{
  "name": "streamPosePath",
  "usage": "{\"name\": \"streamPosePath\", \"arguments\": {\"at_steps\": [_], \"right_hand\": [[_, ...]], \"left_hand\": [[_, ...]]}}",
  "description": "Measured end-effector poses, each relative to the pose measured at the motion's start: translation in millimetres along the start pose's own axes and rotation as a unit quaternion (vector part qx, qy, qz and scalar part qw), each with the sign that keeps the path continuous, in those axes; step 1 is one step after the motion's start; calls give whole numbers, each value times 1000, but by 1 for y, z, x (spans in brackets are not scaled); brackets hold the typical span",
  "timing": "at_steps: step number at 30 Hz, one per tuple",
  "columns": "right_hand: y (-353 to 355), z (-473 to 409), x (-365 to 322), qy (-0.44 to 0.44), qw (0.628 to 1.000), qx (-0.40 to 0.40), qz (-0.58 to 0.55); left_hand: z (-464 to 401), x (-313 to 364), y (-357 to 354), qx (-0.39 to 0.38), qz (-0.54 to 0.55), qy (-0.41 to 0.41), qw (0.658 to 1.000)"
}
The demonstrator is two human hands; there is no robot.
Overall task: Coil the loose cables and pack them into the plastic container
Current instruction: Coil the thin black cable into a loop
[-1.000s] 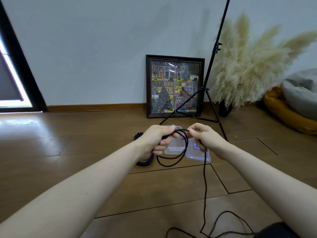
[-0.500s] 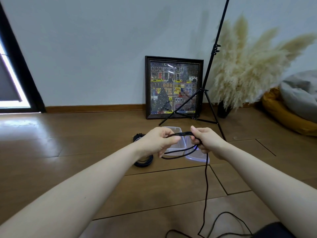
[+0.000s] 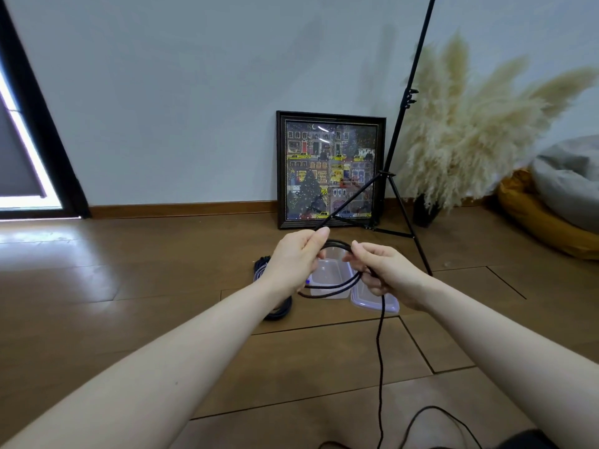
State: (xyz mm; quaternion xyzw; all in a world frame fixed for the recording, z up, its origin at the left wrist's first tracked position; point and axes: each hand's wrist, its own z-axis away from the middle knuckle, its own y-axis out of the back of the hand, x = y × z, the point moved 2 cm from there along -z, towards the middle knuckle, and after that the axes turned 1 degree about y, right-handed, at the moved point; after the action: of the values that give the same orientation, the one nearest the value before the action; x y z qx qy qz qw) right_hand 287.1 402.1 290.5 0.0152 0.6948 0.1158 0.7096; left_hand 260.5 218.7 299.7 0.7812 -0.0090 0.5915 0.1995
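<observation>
A thin black cable is being wound into loops in the air above the floor. My left hand grips the loops at their left side, thumb on top. My right hand pinches the loops at the right, and the loose tail hangs from it down to the floor. Behind the hands a clear plastic container stands open on the floor, with its lid lying beside it on the right. A second, thicker dark cable lies coiled on the floor left of the container, partly hidden by my left forearm.
A black tripod stand rises behind the container, its legs spread over the wooden floor. A framed picture leans on the wall. Pampas grass in a dark vase and cushions sit at the right.
The loops have been raised and turned flatter between the hands. My left hand has shifted up with its thumb over the coil; the right has slid along the cable.
</observation>
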Motion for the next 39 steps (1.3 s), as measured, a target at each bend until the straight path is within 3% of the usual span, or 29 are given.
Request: {"name": "streamPosePath", "arguments": {"at_steps": [5,9,12,19,24,31,39], "right_hand": [[-1,0,-4,35,994,79,71],[1,-3,-1,-1,987,152,57],[4,-3,1,-20,987,156,31],[9,-3,8,-12,998,59,21],[33,3,17,-14,996,71,54],[61,21,26,-25,992,75,100],[101,48,33,-45,976,167,132]], "left_hand": [[0,0,-3,-53,79,56,994],[6,4,-5,-137,107,43,984],[11,6,-11,-155,92,30,983],[2,0,0,-2,-69,-22,997],[-1,-8,19,43,-39,25,998],[3,-17,50,47,35,61,996],[2,-37,100,215,33,131,967]]}}
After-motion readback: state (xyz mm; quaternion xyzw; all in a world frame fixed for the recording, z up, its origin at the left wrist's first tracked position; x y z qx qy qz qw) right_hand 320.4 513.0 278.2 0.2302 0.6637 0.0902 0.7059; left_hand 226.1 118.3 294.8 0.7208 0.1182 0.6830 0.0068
